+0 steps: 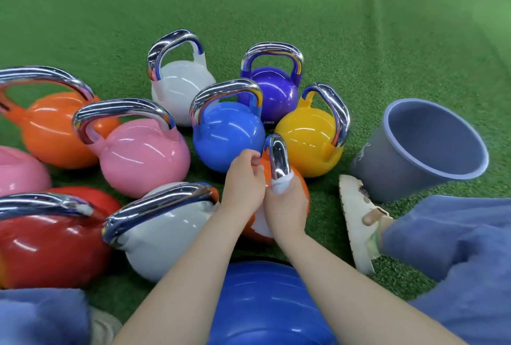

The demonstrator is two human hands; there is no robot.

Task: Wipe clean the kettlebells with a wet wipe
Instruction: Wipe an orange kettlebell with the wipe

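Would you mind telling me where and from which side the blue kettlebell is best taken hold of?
Take the blue kettlebell by the top bar of its chrome handle, coming from above. It stands upright, so the arch is uppermost with open space under it for fingers. The round glossy body offers no grip, and other kettlebells crowd its sides.

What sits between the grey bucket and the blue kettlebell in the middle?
In the head view, the yellow kettlebell stands between the grey bucket and the blue kettlebell, with a bare strip of green turf on the bucket's side.
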